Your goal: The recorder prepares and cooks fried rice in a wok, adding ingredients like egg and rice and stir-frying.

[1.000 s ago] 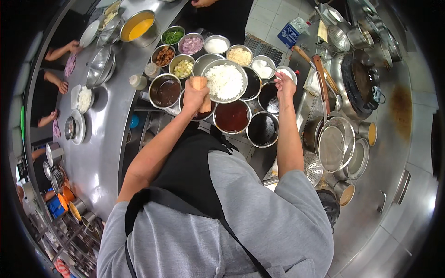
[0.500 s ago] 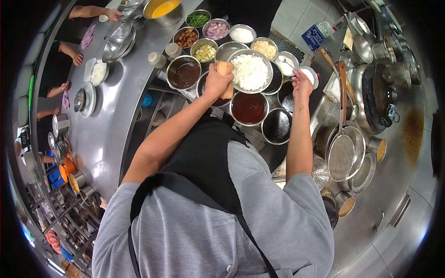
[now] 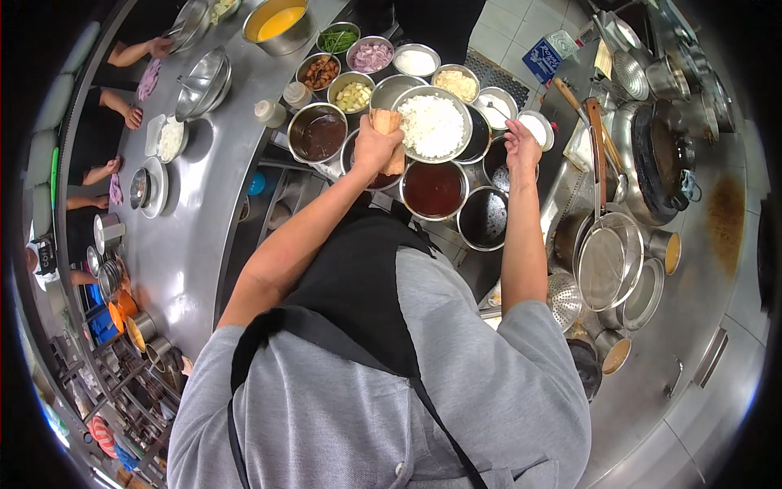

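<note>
My left hand [image 3: 373,149] is closed round a tan-brown piece [image 3: 392,155] that looks like folded cloth or wood, against the near left rim of a steel bowl [image 3: 465,147]. Chopped white food like cooked rice [image 3: 432,126] fills this bowl. My right hand [image 3: 521,150] is closed at the handle of a small metal spoon [image 3: 498,110], whose head sits in a steel pot of white powder [image 3: 485,97]. Another pot of white powder [image 3: 535,128] stands just beyond my right fingers. Below the bowl are a pot of dark red sauce [image 3: 434,191] and a pot of black liquid [image 3: 485,217].
Pots of brown sauce [image 3: 318,134], diced pale food [image 3: 353,96], sliced purple onion [image 3: 371,56] and greens [image 3: 338,38] crowd round. A strainer [image 3: 604,259] and a wok [image 3: 652,163] lie right. Other people's hands [image 3: 133,118] are across the steel counter [image 3: 204,163] left.
The view has shifted, so the pots appear a little further left and up. Both my hands stay in nearly the same places by the bowl and the powder pot.
</note>
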`<state>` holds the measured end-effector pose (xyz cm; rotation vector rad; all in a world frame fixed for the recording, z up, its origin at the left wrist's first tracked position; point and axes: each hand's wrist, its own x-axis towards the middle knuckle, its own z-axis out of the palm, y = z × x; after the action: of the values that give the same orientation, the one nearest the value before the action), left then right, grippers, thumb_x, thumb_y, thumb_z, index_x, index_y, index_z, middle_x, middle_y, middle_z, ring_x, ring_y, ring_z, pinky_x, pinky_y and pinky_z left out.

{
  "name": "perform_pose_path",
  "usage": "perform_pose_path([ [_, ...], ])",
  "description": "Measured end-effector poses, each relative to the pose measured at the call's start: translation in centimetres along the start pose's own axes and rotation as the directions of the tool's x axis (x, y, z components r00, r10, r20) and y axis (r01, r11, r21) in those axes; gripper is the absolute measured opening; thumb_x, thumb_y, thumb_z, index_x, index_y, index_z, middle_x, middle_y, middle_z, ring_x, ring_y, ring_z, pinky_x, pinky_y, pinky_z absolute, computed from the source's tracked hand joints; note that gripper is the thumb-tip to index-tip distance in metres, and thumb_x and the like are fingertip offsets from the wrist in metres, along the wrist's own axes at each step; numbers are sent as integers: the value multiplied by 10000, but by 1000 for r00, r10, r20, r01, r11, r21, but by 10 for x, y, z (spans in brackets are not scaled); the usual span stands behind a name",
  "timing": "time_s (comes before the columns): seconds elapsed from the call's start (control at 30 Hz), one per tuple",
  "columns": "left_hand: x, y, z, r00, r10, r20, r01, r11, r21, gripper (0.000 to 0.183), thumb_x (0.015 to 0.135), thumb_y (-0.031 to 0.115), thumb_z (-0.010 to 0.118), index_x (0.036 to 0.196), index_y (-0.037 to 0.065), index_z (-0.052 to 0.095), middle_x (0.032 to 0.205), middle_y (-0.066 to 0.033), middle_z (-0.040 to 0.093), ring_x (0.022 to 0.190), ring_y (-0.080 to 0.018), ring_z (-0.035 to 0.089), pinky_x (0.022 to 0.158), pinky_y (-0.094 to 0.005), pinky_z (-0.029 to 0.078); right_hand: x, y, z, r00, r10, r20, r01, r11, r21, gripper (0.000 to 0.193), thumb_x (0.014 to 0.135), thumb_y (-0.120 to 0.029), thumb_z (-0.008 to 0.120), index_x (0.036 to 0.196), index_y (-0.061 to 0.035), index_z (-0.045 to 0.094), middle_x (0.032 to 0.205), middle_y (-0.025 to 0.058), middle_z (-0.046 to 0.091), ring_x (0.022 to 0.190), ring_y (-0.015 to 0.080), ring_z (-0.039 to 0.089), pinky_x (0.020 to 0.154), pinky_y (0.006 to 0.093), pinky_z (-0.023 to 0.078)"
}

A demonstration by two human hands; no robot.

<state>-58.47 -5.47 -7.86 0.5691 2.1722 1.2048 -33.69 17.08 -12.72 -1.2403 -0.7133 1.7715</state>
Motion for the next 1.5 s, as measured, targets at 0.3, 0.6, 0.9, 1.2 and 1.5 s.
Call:
perform_pose_path([
  [0.3, -3, 3, -1, 1000, 7, 4, -7, 1000, -16, 613, 689, 244, 767, 1141, -23, 451, 1021, -170, 615, 903, -267, 635, 816, -358, 506, -11, -7, -11, 1000, 3, -15, -3, 1000, 8, 284, 961, -138, 470, 1164, 28, 579, 1027, 164, 696, 623, 165, 586, 529, 249, 404],
  [0.6, -6, 7, -2, 1000, -13, 11, 13, 1000, -2, 613, 691, 262, 764, 1135, -17, 447, 1025, -182, 618, 911, -284, 638, 815, -371, 506, -6, 4, 2, 1000, 14, -12, -14, 999, -40, 283, 958, -131, 476, 1169, 34, 569, 1032, 177, 691, 627, 163, 594, 500, 243, 418],
  [0.9, -7, 8, -3, 1000, -21, 23, 21, 1000, -10, 672, 690, 313, 739, 1194, 1, 424, 1073, -257, 627, 973, -371, 641, 856, -421, 494, -15, 0, -11, 997, 66, -29, -64, 996, 64, 287, 953, -134, 470, 1177, -6, 596, 1072, 130, 697, 663, 144, 563, 582, 249, 405],
  [1.2, -15, 12, 1, 999, -20, 30, 24, 992, -124, 653, 700, 284, 751, 1194, 12, 422, 1089, -227, 622, 973, -342, 644, 851, -408, 501, -18, -5, -3, 999, 6, -51, -7, 1000, -14, 274, 941, -132, 510, 1163, 9, 587, 1017, 148, 698, 646, 157, 585, 535, 251, 411],
  [1.5, -16, 10, 5, 998, -45, 35, 50, 985, -167, 634, 696, 256, 765, 1178, 19, 426, 1064, -183, 611, 950, -292, 638, 832, -384, 506, -9, 7, -1, 999, 19, -34, -19, 1000, 21, 271, 948, -111, 479, 1156, 40, 565, 991, 165, 689, 610, 166, 599, 489, 253, 413],
])
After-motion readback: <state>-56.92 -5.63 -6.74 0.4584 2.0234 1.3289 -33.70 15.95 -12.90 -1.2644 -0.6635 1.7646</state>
